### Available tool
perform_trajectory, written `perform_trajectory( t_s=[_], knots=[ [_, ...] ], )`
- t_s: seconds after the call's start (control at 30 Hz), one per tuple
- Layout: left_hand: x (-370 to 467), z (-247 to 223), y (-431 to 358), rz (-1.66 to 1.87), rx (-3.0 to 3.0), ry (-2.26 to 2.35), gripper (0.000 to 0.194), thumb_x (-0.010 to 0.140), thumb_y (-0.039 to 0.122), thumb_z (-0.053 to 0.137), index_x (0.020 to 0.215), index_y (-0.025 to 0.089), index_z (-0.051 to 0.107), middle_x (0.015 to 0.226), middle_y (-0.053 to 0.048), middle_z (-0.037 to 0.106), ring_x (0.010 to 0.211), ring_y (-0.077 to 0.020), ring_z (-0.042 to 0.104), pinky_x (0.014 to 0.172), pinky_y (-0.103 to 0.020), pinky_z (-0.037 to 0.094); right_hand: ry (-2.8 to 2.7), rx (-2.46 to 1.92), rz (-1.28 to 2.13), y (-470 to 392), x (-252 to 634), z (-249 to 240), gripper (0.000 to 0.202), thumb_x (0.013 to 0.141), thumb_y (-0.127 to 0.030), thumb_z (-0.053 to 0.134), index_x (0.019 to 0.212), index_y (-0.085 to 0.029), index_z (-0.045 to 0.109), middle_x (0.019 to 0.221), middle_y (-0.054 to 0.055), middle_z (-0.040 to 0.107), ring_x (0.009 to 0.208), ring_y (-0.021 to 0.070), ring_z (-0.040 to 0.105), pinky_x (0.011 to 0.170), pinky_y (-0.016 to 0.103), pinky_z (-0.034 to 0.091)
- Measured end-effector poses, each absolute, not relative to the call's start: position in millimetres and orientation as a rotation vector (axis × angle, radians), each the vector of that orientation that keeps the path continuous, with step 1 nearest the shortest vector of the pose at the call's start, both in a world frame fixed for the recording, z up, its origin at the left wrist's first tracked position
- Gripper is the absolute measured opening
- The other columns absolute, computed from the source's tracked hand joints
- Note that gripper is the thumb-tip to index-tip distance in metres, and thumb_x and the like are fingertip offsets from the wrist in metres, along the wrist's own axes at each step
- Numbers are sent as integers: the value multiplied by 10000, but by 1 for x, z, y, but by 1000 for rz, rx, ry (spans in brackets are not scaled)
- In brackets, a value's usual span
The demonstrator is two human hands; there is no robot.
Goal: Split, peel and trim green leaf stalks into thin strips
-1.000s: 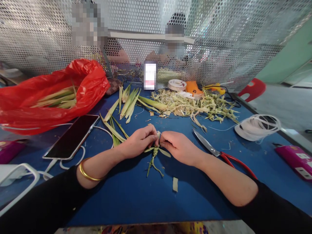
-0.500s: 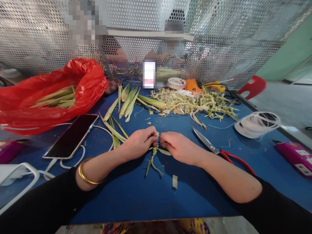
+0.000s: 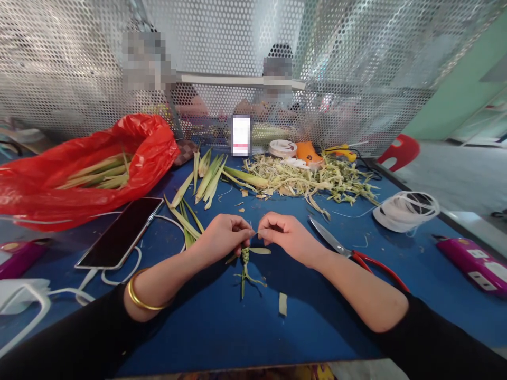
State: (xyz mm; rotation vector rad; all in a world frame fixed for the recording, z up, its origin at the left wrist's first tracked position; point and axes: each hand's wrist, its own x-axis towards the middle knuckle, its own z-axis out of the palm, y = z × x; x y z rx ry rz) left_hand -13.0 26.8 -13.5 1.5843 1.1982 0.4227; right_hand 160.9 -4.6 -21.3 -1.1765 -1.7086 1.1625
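Just below my left hand is a small braided piece of green leaf strips, its loose ends spreading toward me and a short leaf blade sticking out to the right. My left hand is closed in a pinch, its lower fingers at the top of the braid. My right hand pinches a fine pale thread that spans the small gap between both sets of fingertips. The braid's top end is partly hidden by my left fingers. Red-handled scissors lie partly open beside my right forearm.
Loose husk leaves and a heap of leaf scraps lie ahead. To the left are a red plastic bag and a phone with white cables. A coil of white cord and purple power strip sit right.
My hands have drawn slightly apart, with thread now visible between the fingertips. The fingers of my right hand are more arched. The whole view has shifted a little.
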Motion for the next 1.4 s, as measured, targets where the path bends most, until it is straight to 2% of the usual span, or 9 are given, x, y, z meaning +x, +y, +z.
perform_trajectory(
  t_s=[0.33, 0.47, 0.6, 0.73, 0.97, 1.1, 1.17, 1.27, 1.4],
  knots=[
    [-15, -20, 27, 411, 1760, 1002, 195, 734, 276, 533, 634, 154, 647, 555, 14, 586, 475, -88, 486, 468, -202, 359, -1266, -1169, 1509, -2, 156, -29, 156, 744, -282, 628, 679, -142, 608, 597, -19, 556, 527, 77, 460, 520, 217, 393],
    [-15, -17, 25, 375, 1710, 953, 191, 732, 268, 548, 629, 145, 653, 519, 28, 537, 454, -74, 430, 444, -196, 320, -1352, -1238, 1404, -2, 155, -28, 146, 779, -260, 578, 682, -152, 583, 649, -1, 601, 505, 75, 499, 516, 218, 440],
    [-15, -13, 26, 358, 1591, 930, 178, 724, 251, 582, 775, 136, 708, 613, -12, 619, 553, -101, 517, 532, -217, 398, -1545, -1388, 1187, -5, 155, -28, 124, 854, -233, 473, 743, -190, 510, 515, -49, 545, 412, 92, 522, 455, 220, 440],
    [-15, -12, 27, 333, 1556, 852, 165, 726, 261, 610, 774, 136, 706, 650, -21, 640, 601, -112, 544, 613, -240, 441, -1704, -1408, 1028, -5, 155, -31, 133, 882, -214, 426, 752, -210, 449, 518, -71, 535, 351, 83, 507, 418, 210, 412],
    [-11, -16, 22, 497, 1544, 1003, 209, 743, 325, 609, 637, 146, 629, 551, 22, 569, 502, -87, 496, 517, -216, 389, -1654, -1401, 1124, -6, 155, -29, 177, 894, -317, 429, 787, -197, 504, 601, -42, 566, 391, 76, 500, 425, 205, 389],
    [-13, -21, 24, 560, 1489, 998, 200, 745, 342, 612, 700, 150, 642, 542, 30, 560, 493, -81, 494, 504, -206, 372, -1690, -1400, 1178, -8, 157, -28, 231, 779, -404, 609, 737, -177, 585, 600, -42, 526, 474, 77, 454, 443, 199, 340],
    [-14, -22, 25, 575, 1473, 1003, 212, 740, 357, 621, 708, 149, 645, 558, 23, 577, 489, -78, 496, 494, -204, 370, -1723, -1448, 1135, -8, 158, -28, 255, 735, -406, 656, 665, -168, 596, 558, -46, 492, 491, 80, 414, 448, 201, 306],
    [-15, -21, 27, 596, 1427, 1044, 230, 714, 374, 653, 731, 145, 655, 612, 4, 617, 484, -74, 507, 459, -193, 350, -1720, -1508, 1091, -8, 159, -27, 277, 752, -409, 638, 626, -166, 595, 511, -48, 467, 475, 85, 389, 449, 216, 286],
    [-16, -19, 28, 615, 1362, 1091, 220, 668, 336, 700, 767, 142, 665, 558, 13, 595, 466, -77, 507, 418, -180, 309, -1844, -1390, 920, -11, 160, -22, 201, 789, -299, 617, 632, -175, 596, 610, -27, 523, 557, 100, 455, 532, 229, 340]
  ],
)
